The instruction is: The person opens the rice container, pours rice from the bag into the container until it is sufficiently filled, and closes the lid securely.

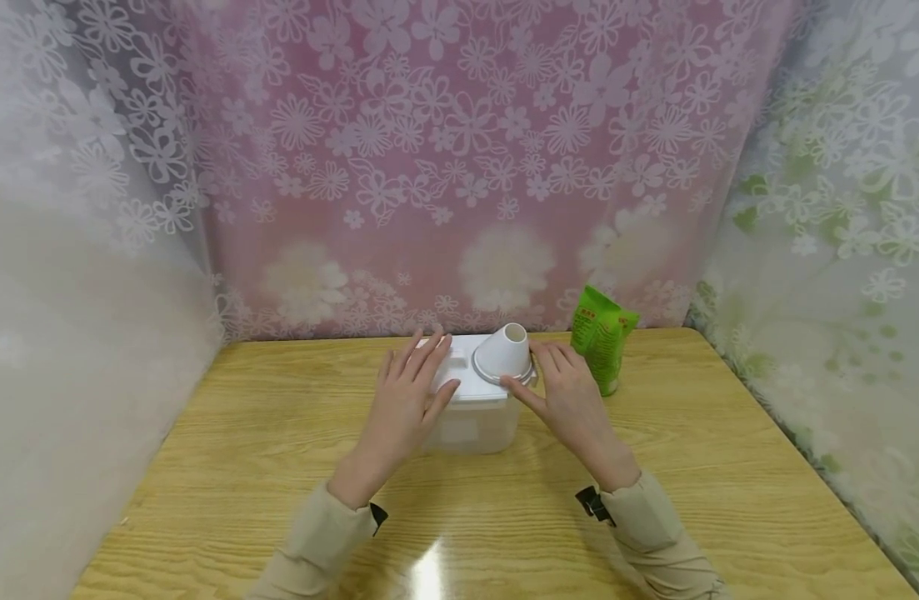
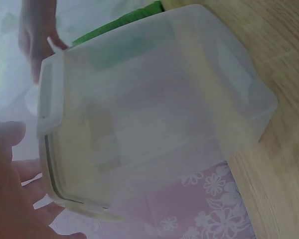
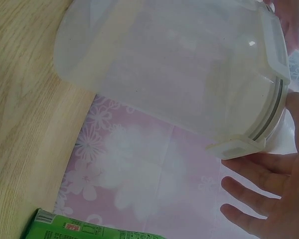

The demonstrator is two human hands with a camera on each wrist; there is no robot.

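Observation:
A translucent plastic storage box (image 1: 474, 429) with a white lid (image 1: 470, 385) stands upright on the table, a white cone-shaped cup (image 1: 504, 352) on the lid's right part. My left hand (image 1: 410, 387) lies over the lid's left part, fingers extended. At the lid's right end is my right hand (image 1: 571, 400), its thumb near the cup's base. The right wrist view shows that hand's forefinger touching a side latch (image 3: 236, 148) and its thumb at the lid's rim, the other fingers spread. In the left wrist view the left fingertips (image 2: 37, 189) reach the lid's edge.
Behind and right of the box stands a green packet (image 1: 603, 342) with a crimped top. The wooden table (image 1: 279, 492) runs back to a pink floral curtain (image 1: 444, 183), with pale curtains at both sides.

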